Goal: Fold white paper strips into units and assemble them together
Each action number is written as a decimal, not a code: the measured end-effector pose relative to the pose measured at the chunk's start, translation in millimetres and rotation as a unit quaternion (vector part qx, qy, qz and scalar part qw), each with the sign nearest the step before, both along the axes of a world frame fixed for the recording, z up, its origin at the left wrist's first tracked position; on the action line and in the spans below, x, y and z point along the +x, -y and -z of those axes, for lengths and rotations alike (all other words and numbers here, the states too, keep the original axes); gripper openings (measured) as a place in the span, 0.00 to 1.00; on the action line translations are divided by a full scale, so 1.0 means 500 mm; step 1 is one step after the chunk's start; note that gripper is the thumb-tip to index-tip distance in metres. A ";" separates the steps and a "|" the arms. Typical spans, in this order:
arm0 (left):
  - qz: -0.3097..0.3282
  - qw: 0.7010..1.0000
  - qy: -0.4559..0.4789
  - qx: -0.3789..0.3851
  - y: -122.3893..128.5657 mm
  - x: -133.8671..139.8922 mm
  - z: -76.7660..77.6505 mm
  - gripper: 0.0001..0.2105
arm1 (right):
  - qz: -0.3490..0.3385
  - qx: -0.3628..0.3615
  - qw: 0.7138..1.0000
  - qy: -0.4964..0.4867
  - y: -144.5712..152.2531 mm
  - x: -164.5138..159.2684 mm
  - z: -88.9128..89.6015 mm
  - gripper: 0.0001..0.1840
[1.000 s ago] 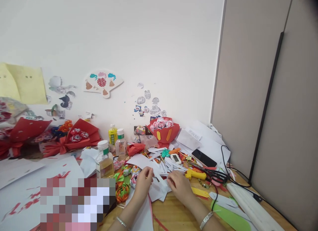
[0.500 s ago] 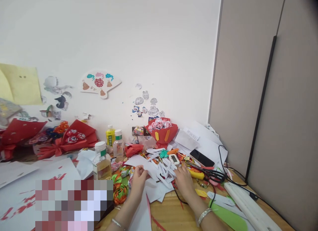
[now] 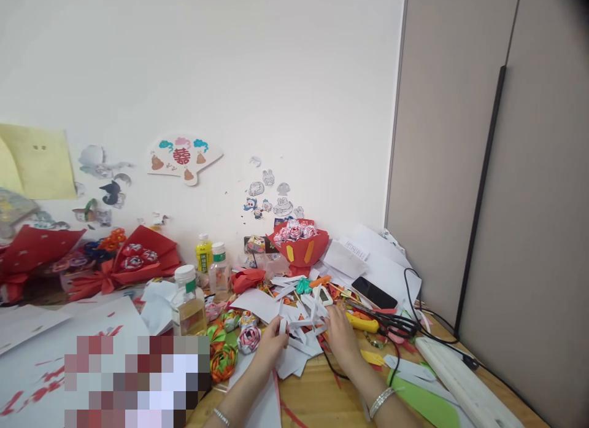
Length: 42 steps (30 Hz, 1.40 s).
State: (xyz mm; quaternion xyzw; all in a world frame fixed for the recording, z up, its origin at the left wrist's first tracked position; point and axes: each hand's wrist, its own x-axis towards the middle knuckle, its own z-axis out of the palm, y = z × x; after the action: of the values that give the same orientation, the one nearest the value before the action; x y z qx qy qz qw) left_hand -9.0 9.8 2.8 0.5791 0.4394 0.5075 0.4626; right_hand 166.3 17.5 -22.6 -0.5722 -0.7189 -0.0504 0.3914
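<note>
My left hand (image 3: 272,345) is closed on a white paper strip (image 3: 282,325), which stands up between thumb and fingers. Beside it lies a heap of white paper strips (image 3: 304,336) on larger white sheets. At the right edge of that heap rests my right hand (image 3: 343,337), its fingers curled; what they hold, if anything, is hidden. A white digital timer (image 3: 324,295) lies just beyond the right hand. Close to its right is a tool's yellow handle (image 3: 362,322). Left of my left hand are folded paper flowers, among them a pink and white one (image 3: 249,339).
A red-wrapped bouquet (image 3: 300,250) stands by the wall. Bottles, including one with yellowish liquid (image 3: 191,311), stand left of the heap. On the right lie a phone (image 3: 373,291), black cables (image 3: 396,323) and a long white bar (image 3: 460,379). A cabinet (image 3: 529,201) borders the right side.
My left hand has moved right and slightly down, to the strips, and now holds a white paper strip upright. The pink and white flower is uncovered. My right hand has barely shifted.
</note>
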 end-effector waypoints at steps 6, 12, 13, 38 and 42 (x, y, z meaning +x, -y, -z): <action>-0.021 0.999 -0.026 0.005 0.007 0.005 -0.007 0.12 | -0.096 -0.015 0.995 -0.036 0.030 -0.047 0.004 0.13; -0.041 0.991 -0.092 0.083 0.002 0.001 -0.003 0.14 | -0.124 -0.053 0.991 0.002 0.050 -0.072 0.004 0.13; -0.039 0.992 -0.090 0.079 0.001 0.000 -0.002 0.14 | -0.117 -0.052 0.992 -0.001 0.048 -0.070 0.005 0.13; -0.062 0.994 -0.026 0.088 -0.003 0.003 0.009 0.12 | -0.169 -0.009 0.985 -0.030 0.059 -0.063 -0.009 0.17; -0.079 0.994 -0.003 0.079 -0.002 -0.012 -0.007 0.10 | -0.111 -0.007 0.994 0.014 0.048 -0.050 -0.003 0.23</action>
State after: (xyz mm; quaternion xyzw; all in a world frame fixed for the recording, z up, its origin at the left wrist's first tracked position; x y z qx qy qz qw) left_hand -14.9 11.0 6.2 0.5786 0.4435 0.5740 0.3728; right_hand 141.2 -6.7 -21.3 -0.4910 -0.7838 -0.0097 0.3800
